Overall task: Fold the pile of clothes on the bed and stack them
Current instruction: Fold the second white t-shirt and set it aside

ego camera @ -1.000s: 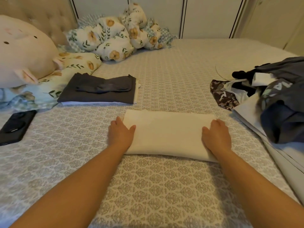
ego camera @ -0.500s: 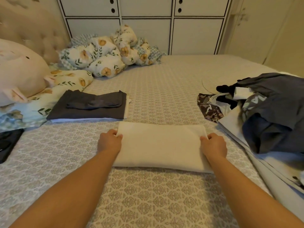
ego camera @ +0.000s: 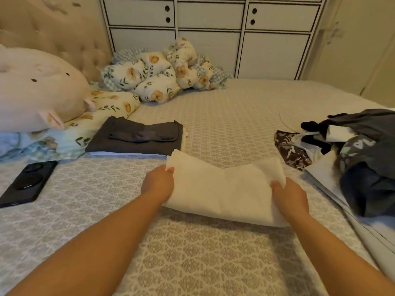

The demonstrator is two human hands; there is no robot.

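A wide bed (ego camera: 213, 116) with a grey patterned cover fills the view, backed by a white cabinet (ego camera: 209, 35) with drawer fronts and a tufted headboard (ego camera: 53, 33) to the left. Floral pillows (ego camera: 158, 75) are heaped at the far side, and a large pink plush (ego camera: 36, 90) rests at the left.

At the right edge lies the unfolded pile of clothes (ego camera: 350, 159) — dark greys, a patterned piece and some white, all tangled. Across the bed on the left sits the stack of folded clothes (ego camera: 136, 137), dark grey on top with paler layers below. A black phone (ego camera: 27, 182) lies near it, closer to the camera.

Between pile and stack, in the middle of the bed, is the folded white cloth (ego camera: 224, 189). The left hand (ego camera: 159, 182) grips its left end and the right hand (ego camera: 288, 195) grips its right end, fingers curled round the fabric; both ends are raised while the middle sags, its near edge apparently on the cover.

By my reading, the folding of this piece is done and the step in hand is carrying it to the stack. The next move calls for a level lift leftward and away — kept taut enough that the folds hold — then a square landing on the dark grey top.
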